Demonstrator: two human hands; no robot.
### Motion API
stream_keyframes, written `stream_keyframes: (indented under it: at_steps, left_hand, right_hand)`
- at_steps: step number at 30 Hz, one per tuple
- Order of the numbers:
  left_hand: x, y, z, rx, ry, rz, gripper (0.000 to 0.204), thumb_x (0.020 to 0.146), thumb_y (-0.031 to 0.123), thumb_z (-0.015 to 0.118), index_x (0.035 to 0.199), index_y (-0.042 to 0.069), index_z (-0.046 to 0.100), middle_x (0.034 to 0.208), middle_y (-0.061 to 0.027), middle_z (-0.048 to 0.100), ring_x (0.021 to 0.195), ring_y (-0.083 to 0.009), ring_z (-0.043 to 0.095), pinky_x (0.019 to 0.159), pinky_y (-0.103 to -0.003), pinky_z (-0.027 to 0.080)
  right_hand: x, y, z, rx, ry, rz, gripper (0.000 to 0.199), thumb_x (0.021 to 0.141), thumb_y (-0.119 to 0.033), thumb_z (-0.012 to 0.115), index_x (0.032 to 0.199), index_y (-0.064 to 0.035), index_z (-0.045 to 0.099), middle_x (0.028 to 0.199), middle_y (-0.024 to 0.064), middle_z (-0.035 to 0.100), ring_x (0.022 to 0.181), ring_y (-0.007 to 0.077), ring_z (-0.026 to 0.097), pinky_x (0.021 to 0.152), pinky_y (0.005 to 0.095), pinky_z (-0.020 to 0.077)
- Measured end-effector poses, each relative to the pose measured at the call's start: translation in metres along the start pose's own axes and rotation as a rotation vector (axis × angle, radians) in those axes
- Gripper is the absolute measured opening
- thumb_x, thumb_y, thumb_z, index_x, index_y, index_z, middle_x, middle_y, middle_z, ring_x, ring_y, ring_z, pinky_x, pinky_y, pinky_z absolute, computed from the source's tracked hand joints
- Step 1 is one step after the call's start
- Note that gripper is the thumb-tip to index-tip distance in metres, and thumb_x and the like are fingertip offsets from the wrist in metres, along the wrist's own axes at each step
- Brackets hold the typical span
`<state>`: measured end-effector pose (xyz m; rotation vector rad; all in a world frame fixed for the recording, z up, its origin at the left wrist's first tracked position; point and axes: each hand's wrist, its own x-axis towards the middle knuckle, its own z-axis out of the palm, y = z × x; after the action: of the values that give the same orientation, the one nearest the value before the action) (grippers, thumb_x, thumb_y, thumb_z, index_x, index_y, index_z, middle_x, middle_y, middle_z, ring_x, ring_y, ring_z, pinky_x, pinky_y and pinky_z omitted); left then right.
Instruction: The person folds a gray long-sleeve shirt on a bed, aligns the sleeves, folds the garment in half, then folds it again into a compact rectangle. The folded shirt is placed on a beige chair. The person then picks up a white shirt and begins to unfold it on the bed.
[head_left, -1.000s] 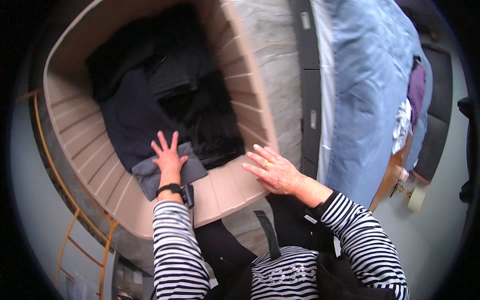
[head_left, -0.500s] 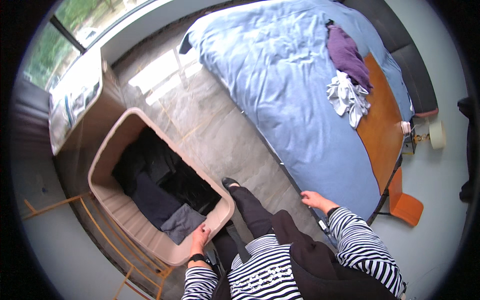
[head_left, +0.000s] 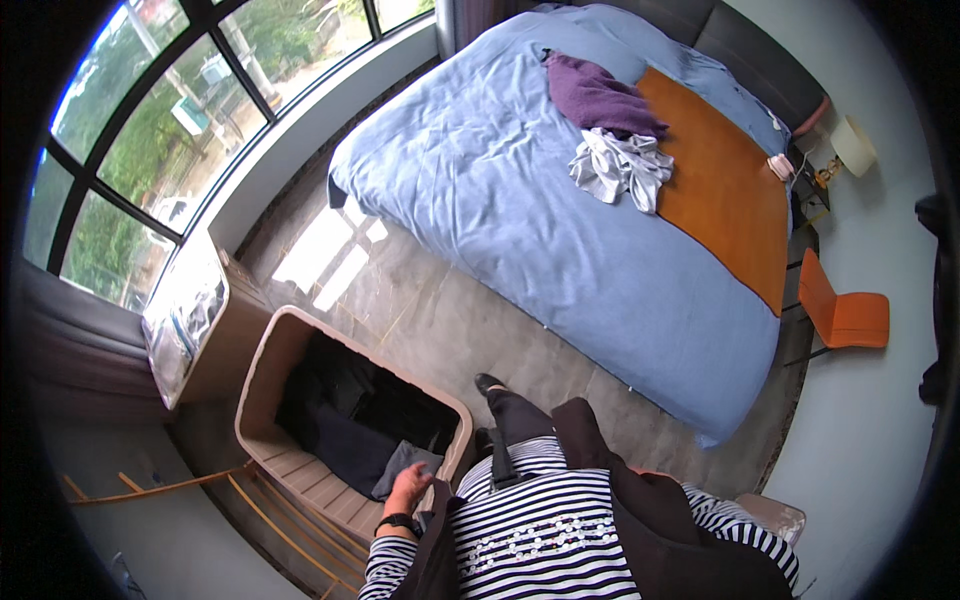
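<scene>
My left hand (head_left: pixel 407 489) is at the near end of a large beige storage bin (head_left: pixel 257 372), just beside a folded grey cloth (head_left: pixel 390 474). Its fingers are loosely bent and apart, with nothing visible in them; whether they touch the cloth or the rim I cannot tell. Folded dark navy clothing (head_left: pixel 350 447) and black clothing (head_left: pixel 325 375) lie inside the bin. On my right, the striped sleeve (head_left: pixel 745 530) bends in behind my dark open vest. Only a small reddish patch shows at its end, so the fingers of my right hand are hidden.
A bed with a blue cover (head_left: pixel 480 210) bears a purple garment (head_left: pixel 600 100), a crumpled white garment (head_left: pixel 622 168) and a brown mat (head_left: pixel 715 190). Around stand an orange chair (head_left: pixel 850 315), a wooden rack (head_left: pixel 275 520), a filled box (head_left: pixel 190 325) by the window, and something beige (head_left: pixel 775 515).
The view has swung, showing more window. My right hand has left the bed's edge and drawn back behind the vest. My left hand remains near the bin's near end.
</scene>
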<state>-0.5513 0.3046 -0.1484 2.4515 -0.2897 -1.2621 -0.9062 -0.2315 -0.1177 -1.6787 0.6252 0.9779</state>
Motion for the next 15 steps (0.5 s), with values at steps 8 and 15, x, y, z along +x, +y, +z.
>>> stream_keyframes:
  at_steps: [8,15]
  left_hand:
    - [-0.039,-0.021,0.063,0.022,-0.326,-0.132,0.047,0.086,0.037,0.065,0.124,0.008,0.066,0.12,-0.0178,0.069,0.113,-0.0346,0.065,0.095,-0.042,0.052]
    - [0.058,0.116,-0.001,0.166,-0.123,-0.019,0.05,0.08,0.043,0.067,0.112,0.004,0.072,0.115,-0.0193,0.07,0.11,-0.0371,0.065,0.092,-0.044,0.053]
  right_hand:
    - [0.023,0.026,-0.009,0.246,0.269,0.013,0.035,0.089,-0.025,0.067,0.119,-0.0067,0.068,0.105,0.0143,0.073,0.097,0.0275,0.068,0.086,0.0385,0.0533]
    - [0.041,0.074,-0.133,0.223,0.536,-0.287,0.033,0.088,-0.024,0.067,0.116,-0.0064,0.069,0.101,0.0136,0.073,0.092,0.0271,0.069,0.085,0.0388,0.0535]
